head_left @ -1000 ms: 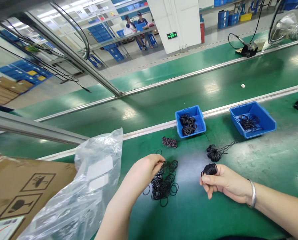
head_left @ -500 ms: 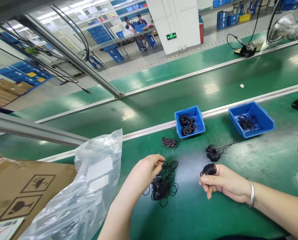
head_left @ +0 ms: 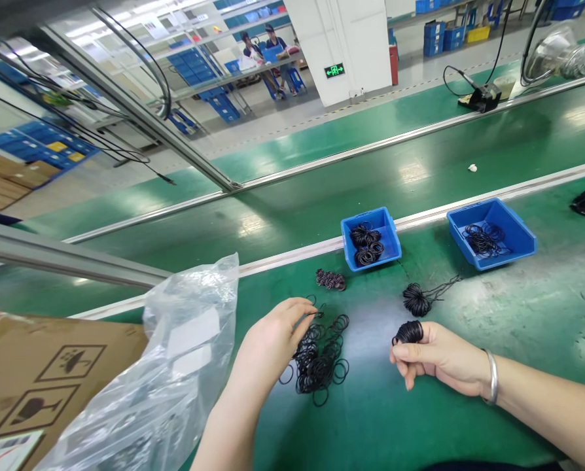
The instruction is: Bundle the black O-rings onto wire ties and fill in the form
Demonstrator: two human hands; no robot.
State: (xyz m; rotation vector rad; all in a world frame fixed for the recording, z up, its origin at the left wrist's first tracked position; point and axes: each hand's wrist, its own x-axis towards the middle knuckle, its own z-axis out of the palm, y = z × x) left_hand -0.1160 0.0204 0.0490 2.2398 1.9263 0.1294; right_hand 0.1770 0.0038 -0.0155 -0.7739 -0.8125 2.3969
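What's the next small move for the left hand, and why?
I'd probably separate one ring from the loose black rings with the left hand: its fingertips are at the pile's upper edge, where single rings lie apart, while the right hand holds a bundle of black rings. Whether the left fingers pinch a ring is unclear.

Left hand (head_left: 279, 330): palm down, fingers stretched far-right. Right hand (head_left: 434, 356): fingers curled, thumb pointing left.
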